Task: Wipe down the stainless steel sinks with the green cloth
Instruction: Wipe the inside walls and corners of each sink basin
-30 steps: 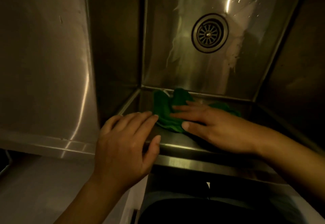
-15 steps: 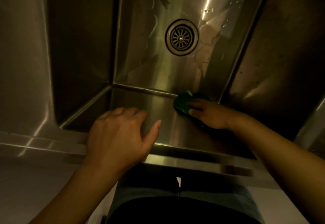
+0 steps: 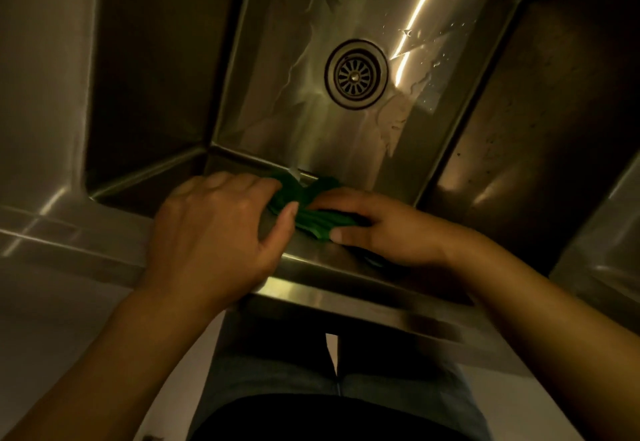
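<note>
Green cloth (image 3: 313,221) pressed flat under the right hand (image 3: 391,229) wipes the near wall of the sink (image 3: 277,111), the loosely curled left hand (image 3: 214,233) bracing alongside.

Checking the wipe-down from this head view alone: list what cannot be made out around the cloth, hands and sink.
Head view:
- Green cloth: partly under the left hand and right hand; full spread hidden.
- Left hand's fingertips bend out of sight; its grip on the cloth is unclear.
- Sink's right wall: too dark to tell specks from drops.
- Neighbouring basin: cut off at right edge.
</note>
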`<state>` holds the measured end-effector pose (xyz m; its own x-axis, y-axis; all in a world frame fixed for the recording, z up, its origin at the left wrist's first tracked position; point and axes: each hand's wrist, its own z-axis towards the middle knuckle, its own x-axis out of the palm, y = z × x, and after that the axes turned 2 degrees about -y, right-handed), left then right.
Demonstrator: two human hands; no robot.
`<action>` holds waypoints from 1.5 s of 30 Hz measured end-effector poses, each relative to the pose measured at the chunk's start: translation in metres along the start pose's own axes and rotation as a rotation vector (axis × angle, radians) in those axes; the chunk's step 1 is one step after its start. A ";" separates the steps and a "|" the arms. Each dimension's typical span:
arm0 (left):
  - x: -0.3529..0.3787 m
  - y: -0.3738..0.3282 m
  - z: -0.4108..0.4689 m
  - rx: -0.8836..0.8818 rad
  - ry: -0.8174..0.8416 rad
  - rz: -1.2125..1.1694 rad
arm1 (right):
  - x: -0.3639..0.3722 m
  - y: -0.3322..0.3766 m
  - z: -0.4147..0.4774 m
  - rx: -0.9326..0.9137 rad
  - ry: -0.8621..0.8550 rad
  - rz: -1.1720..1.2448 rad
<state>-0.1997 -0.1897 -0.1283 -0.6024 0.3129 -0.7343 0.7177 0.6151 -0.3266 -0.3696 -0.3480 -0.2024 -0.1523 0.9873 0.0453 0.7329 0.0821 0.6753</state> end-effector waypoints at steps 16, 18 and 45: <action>0.044 -0.083 0.014 0.104 0.196 0.137 | -0.041 -0.013 -0.064 0.190 0.209 -1.206; 0.051 -0.093 0.017 0.119 0.214 0.126 | -0.046 -0.017 -0.070 0.238 0.269 -1.253; 0.104 -0.185 0.025 0.267 0.201 -0.075 | -0.208 -0.024 -0.046 0.711 0.095 -1.806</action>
<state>-0.3862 -0.2891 -0.1587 -0.6949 0.4267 -0.5788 0.7187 0.4390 -0.5392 -0.3854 -0.5612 -0.1941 -0.9267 -0.3173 -0.2013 -0.2150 0.8871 -0.4083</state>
